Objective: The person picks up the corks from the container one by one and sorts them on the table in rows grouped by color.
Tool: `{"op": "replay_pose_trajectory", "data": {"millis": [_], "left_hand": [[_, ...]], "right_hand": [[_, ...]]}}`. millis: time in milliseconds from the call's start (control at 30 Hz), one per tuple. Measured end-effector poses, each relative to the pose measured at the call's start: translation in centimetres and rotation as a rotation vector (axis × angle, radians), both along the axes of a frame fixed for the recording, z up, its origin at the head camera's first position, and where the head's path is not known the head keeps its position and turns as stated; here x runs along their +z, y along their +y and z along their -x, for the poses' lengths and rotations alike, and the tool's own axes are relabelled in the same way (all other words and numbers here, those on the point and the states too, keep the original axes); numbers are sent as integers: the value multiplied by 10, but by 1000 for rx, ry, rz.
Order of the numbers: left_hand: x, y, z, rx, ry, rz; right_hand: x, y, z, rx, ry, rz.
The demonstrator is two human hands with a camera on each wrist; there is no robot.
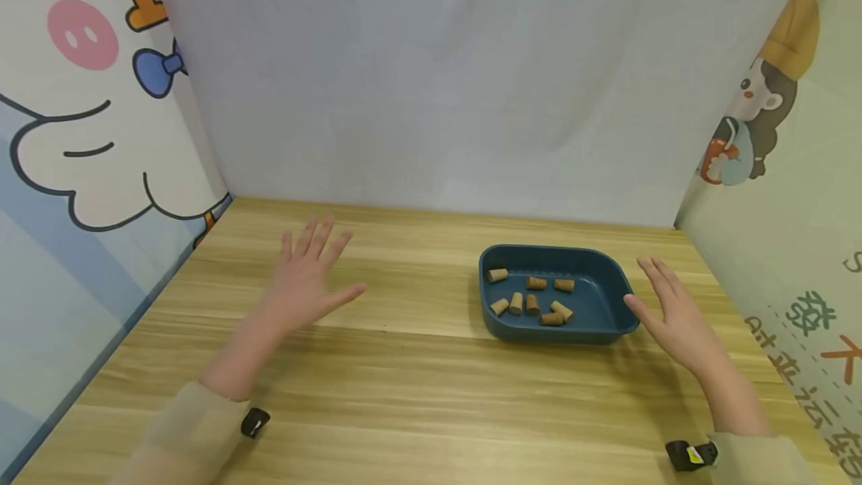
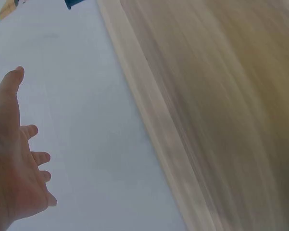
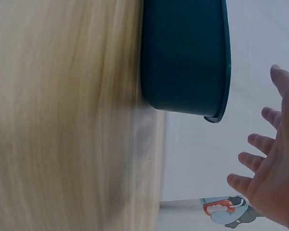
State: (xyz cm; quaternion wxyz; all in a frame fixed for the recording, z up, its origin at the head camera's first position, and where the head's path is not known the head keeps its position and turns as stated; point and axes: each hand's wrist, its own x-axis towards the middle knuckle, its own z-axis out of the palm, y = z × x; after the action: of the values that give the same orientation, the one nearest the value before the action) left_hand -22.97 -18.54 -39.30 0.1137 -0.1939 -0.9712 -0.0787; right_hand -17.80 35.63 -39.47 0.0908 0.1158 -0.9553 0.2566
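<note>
A dark blue rectangular tray [image 1: 592,337] with rounded corners stands on the table, right of centre. Several small corks [image 1: 533,304], some light and some darker brown, lie loose inside it, mostly toward its left half. My left hand [image 1: 299,287] is held over the left side of the table, fingers spread and holding nothing. Beside the tray's right end is my right hand [image 1: 680,324], its fingers extended and its thumb overlapping the rim in the head view. In the right wrist view the tray's outer wall [image 3: 185,57] shows, with the empty right hand [image 3: 274,163] apart from it.
The wooden table [image 1: 390,395] backs onto a pale cloth wall [image 1: 431,81]. Printed panels with cartoon figures flank it, a white bird [image 1: 121,126] on the left and a figure in an orange hat [image 1: 761,88] on the right. Each wrist carries a small black device [image 1: 690,456].
</note>
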Motion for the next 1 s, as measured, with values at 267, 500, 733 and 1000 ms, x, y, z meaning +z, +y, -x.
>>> {"op": "replay_pose_trajectory", "data": {"millis": [267, 500, 733, 1000], "left_hand": [[8, 38, 9, -92, 42, -55], [10, 77, 19, -179, 90, -108], [4, 116, 27, -256, 42, -225], [-5, 154, 39, -333, -65, -304]], "right_hand": [[-2, 4, 13, 51, -54, 81], [-10, 9, 20, 110, -109, 146], [-18, 14, 21, 130, -176, 145], [-22, 15, 20, 129, -271, 140]]}}
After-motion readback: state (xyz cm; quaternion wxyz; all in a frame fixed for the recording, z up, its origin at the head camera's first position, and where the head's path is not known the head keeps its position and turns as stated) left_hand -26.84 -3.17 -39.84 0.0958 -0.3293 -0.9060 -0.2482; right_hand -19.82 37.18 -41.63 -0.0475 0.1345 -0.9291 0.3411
